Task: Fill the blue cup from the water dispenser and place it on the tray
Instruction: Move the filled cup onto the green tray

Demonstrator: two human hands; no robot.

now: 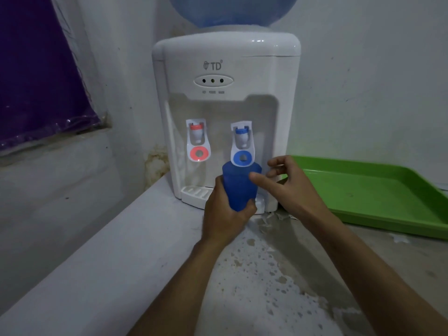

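Stained grey concrete forms the counter [278,275], its paint flaked in pale patches close to the camera. Two bare forearms reach forward over it. Further on, the left hand [225,214] is wrapped around the lower part of the blue cup [240,187], holding it upright in the air just under the blue tap lever [243,152]; the lever's lower edge overlaps the cup's rim. The right hand [291,185] holds nothing, fingers loosely curled and thumb stretched toward the cup's side, just beside it. Behind the hands stands the white water dispenser [225,69] with a drip tray [196,194] at its foot, a red tap lever [198,146] on the left and a blue water bottle [232,10] on top. Right of the dispenser lies a green tray [378,190] on the counter, against the pale wall [375,81].
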